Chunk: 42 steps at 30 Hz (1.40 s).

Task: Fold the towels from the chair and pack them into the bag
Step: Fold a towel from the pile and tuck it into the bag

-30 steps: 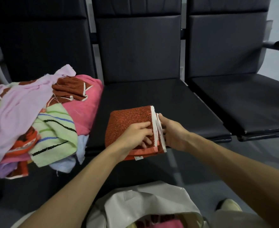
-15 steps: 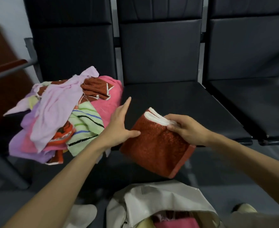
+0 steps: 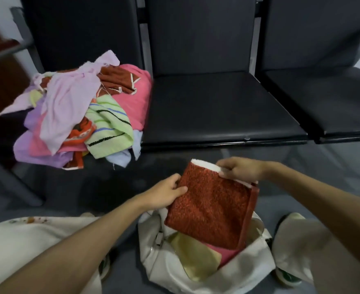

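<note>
Head view: one folded towel [image 3: 213,209] in left hand [image 3: 164,195] and right hand [image 3: 240,169] grip, over one bag [image 3: 217,279].

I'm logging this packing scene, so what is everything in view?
Chairs: 3, black, in a row behind.
Towel pile: 1, pink, lilac, green and rust, on the left chair.
Bag: 1, white, open on the floor.
Yellow towel: 1, yellow, inside the bag.
Pink towel: 1, pink, inside the bag.
Red towel: 1, red, folded, held over the bag.
Shoes: 2, white-green, beside the bag.
Left hand: 1, grips the red towel's left edge.
Right hand: 1, grips its white top edge.
</note>
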Motion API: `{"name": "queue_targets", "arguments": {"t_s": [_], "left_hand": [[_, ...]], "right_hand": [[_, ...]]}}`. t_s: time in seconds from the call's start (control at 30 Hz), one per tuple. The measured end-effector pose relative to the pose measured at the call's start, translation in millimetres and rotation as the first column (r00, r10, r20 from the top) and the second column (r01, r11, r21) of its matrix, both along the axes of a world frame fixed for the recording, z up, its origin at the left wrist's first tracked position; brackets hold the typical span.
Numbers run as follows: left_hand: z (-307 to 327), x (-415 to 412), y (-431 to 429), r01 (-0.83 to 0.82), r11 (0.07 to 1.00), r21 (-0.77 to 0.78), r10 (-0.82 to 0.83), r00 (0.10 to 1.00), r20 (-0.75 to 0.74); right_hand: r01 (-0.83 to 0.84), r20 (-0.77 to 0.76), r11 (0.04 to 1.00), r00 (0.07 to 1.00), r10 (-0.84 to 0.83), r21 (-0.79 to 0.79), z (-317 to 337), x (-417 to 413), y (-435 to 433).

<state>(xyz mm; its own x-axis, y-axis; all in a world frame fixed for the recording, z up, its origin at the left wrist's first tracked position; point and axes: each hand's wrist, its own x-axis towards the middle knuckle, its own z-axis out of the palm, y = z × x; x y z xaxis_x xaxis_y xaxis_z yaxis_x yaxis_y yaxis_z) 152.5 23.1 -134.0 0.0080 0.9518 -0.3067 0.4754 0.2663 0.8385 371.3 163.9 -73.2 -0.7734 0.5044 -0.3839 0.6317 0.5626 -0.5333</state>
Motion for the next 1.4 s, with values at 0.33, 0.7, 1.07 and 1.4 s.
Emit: {"name": "queue_targets", "arguments": {"t_s": [0.33, 0.7, 1.07, 1.4], "left_hand": [[-119, 29, -17, 0.216, 0.862, -0.458, -0.395, 0.854, -0.34], [-160, 27, -7, 0.304, 0.944, -0.125, -0.235, 0.359, -0.903], [-158, 6, 0, 0.102, 0.955, 0.28, 0.165, 0.603, -0.781], [-152, -11, -18, -0.038, 0.803, 0.594, 0.389, 0.789, -0.476]], "right_hand": [[-0.063, 0.377, 0.998, 0.924, 0.066, -0.019, -166, -16, -40], [-0.173, 0.446, 0.915, 0.895, -0.008, 0.364, -209, -20, -85], [0.0, 0.209, 0.983, 0.977, -0.039, 0.181, -238, -10, -107], [-0.024, 0.123, 1.0, 0.992, 0.022, 0.013, -257, -82, -93]]}}
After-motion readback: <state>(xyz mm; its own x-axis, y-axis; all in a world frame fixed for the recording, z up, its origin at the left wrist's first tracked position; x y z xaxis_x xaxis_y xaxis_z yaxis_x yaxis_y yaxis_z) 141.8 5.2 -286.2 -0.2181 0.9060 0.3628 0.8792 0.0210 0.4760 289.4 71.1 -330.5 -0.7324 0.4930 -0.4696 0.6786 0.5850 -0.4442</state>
